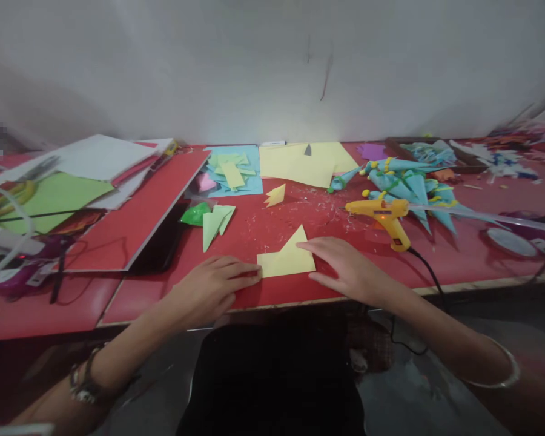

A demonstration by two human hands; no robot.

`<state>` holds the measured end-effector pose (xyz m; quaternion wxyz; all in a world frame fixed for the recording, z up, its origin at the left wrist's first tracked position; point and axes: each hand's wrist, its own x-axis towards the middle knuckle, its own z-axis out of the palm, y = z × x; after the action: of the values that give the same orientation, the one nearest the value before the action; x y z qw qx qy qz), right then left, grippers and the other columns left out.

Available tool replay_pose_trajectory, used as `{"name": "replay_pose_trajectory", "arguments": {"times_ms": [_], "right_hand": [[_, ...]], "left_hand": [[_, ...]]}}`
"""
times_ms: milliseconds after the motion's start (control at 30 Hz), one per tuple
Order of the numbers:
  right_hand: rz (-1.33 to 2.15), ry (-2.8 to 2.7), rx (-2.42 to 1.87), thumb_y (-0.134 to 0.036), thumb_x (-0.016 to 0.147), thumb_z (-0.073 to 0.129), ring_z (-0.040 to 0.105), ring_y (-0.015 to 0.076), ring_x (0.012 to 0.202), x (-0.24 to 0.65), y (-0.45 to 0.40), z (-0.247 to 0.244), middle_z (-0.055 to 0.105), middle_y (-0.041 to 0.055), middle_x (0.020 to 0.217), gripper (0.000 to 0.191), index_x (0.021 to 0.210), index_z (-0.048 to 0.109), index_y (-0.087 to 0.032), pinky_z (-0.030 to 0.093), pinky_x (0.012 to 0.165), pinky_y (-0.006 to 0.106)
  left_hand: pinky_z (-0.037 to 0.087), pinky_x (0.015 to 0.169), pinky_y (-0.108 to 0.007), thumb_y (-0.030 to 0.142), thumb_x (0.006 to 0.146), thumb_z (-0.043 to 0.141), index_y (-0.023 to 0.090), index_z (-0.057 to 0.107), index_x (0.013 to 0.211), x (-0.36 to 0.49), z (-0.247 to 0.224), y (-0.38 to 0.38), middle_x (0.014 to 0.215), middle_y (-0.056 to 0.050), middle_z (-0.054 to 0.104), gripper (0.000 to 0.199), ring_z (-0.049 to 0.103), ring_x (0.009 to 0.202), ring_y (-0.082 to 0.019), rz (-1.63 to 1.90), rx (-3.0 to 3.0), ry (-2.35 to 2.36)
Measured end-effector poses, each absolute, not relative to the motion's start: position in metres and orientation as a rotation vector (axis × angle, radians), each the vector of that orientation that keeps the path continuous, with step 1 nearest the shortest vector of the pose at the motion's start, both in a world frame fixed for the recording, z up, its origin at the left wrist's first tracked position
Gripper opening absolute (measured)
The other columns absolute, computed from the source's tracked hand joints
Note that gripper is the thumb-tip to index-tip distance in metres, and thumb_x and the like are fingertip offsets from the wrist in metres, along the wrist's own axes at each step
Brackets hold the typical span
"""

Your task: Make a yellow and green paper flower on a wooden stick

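A pale yellow sheet of paper [281, 263] lies on the red tabletop in front of me. Part of it is folded up into a pointed flap. At its left end, my left hand [215, 284] holds the edge with its fingertips close together. My right hand [349, 266] grips the right side, index finger on the flap and thumb by the lower right corner. Just behind sits a small folded yellow piece with points [275, 195]. Folded light green paper pieces [217, 224] rest to the left, beside a green plastic packet [195, 214].
A yellow hot glue gun [381, 215] lies at right with a glue stick and black cable. Behind it are blue paper cones [404, 184]. Yellow sheets [300, 166] and green strips on blue paper [257, 184] line the back. A red board [149, 218] leans over the left side.
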<state>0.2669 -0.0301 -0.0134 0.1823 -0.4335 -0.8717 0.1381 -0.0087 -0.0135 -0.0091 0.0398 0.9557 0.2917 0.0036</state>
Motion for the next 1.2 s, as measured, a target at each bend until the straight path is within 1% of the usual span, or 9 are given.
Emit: {"name": "replay_pose_trajectory", "arguments": {"times_ms": [100, 233, 367, 500, 600, 767, 867, 1033, 1200], "right_hand": [[0.409, -2.506, -1.265, -0.027, 0.081, 0.049, 0.046, 0.0221, 0.107, 0.255, -0.021, -0.017, 0.053, 0.009, 0.116, 0.046, 0.125, 0.037, -0.022, 0.029, 0.094, 0.044], [0.552, -2.572, -1.272, -0.018, 0.084, 0.041, 0.049, 0.0208, 0.1, 0.254, -0.01, -0.011, 0.057, 0.0083, 0.106, 0.031, 0.114, 0.049, -0.021, 0.028, 0.087, 0.043], [0.525, -2.567, -1.229, -0.015, 0.083, 0.038, 0.051, 0.0175, 0.089, 0.259, -0.001, -0.001, 0.058, 0.0043, 0.09, 0.025, 0.087, 0.062, -0.021, 0.024, 0.087, 0.042], [0.439, -2.501, -1.192, -0.009, 0.077, 0.044, 0.045, 0.0202, 0.1, 0.256, 0.007, 0.001, 0.052, 0.0039, 0.107, 0.026, 0.076, 0.066, -0.025, 0.023, 0.09, 0.044], [0.501, -2.478, -1.166, -0.007, 0.075, 0.044, 0.046, 0.0192, 0.1, 0.255, 0.016, -0.004, 0.052, 0.004, 0.106, 0.03, 0.075, 0.068, -0.025, 0.027, 0.091, 0.042], [0.883, -2.256, -1.172, -0.007, 0.075, 0.034, 0.056, 0.0133, 0.085, 0.26, 0.026, -0.015, 0.062, 0.0023, 0.088, 0.035, 0.082, 0.066, -0.02, 0.04, 0.081, 0.029], [0.997, -2.05, -1.293, -0.017, 0.077, 0.038, 0.057, 0.015, 0.086, 0.261, 0.025, -0.02, 0.065, 0.0023, 0.089, 0.028, 0.084, 0.065, -0.018, 0.042, 0.079, 0.028], [1.091, -1.91, -1.354, -0.038, 0.079, 0.041, 0.057, 0.0161, 0.076, 0.258, 0.017, -0.021, 0.064, 0.0033, 0.077, 0.032, 0.081, 0.064, -0.015, 0.043, 0.068, 0.027], [0.98, -1.883, -1.47, -0.031, 0.075, 0.049, 0.058, 0.015, 0.074, 0.256, 0.008, -0.027, 0.064, 0.0022, 0.082, 0.021, 0.089, 0.058, -0.018, 0.041, 0.066, 0.027]], "left_hand": [[0.04, 0.09, -0.033, 0.009, 0.077, 0.038, 0.024, 0.053, 0.111, -0.007, -0.01, -0.017, 0.124, -0.002, 0.048, 0.04, 0.048, 0.106, -0.015, 0.133, 2.845, 0.947], [0.041, 0.088, -0.029, 0.019, 0.082, 0.038, 0.02, 0.046, 0.115, 0.002, -0.002, -0.023, 0.127, -0.008, 0.04, 0.033, 0.044, 0.11, -0.015, 0.361, 2.716, 1.093], [0.036, 0.091, -0.033, 0.024, 0.085, 0.037, 0.021, 0.045, 0.115, 0.017, 0.008, -0.025, 0.12, -0.007, 0.045, 0.032, 0.042, 0.111, -0.017, 0.44, 2.751, 1.11], [0.035, 0.081, -0.035, 0.026, 0.085, 0.039, 0.025, 0.055, 0.102, 0.038, 0.008, -0.021, 0.105, -0.002, 0.056, 0.024, 0.049, 0.094, -0.017, 0.365, 2.854, 1.099], [0.035, 0.078, -0.036, 0.024, 0.083, 0.041, 0.021, 0.06, 0.087, 0.054, 0.002, -0.017, 0.091, -0.003, 0.059, 0.02, 0.052, 0.083, -0.016, 0.263, 2.911, 1.149], [0.039, 0.073, -0.035, 0.018, 0.081, 0.041, 0.014, 0.058, 0.086, 0.068, -0.01, -0.016, 0.083, -0.006, 0.058, 0.018, 0.054, 0.082, -0.02, 0.099, 2.93, 1.328], [0.042, 0.064, -0.029, 0.021, 0.082, 0.04, 0.014, 0.055, 0.088, 0.071, -0.015, -0.016, 0.084, -0.006, 0.055, 0.018, 0.055, 0.077, -0.017, 0.117, 2.838, 1.397], [0.043, 0.056, -0.026, 0.027, 0.083, 0.036, 0.015, 0.05, 0.1, 0.077, -0.019, -0.014, 0.088, -0.007, 0.053, 0.025, 0.056, 0.071, -0.016, 0.094, 2.78, 1.49], [0.043, 0.057, -0.027, 0.03, 0.082, 0.038, 0.017, 0.044, 0.114, 0.082, -0.02, -0.013, 0.092, -0.007, 0.053, 0.035, 0.057, 0.071, -0.017, 0.052, 2.837, 1.493]]}}
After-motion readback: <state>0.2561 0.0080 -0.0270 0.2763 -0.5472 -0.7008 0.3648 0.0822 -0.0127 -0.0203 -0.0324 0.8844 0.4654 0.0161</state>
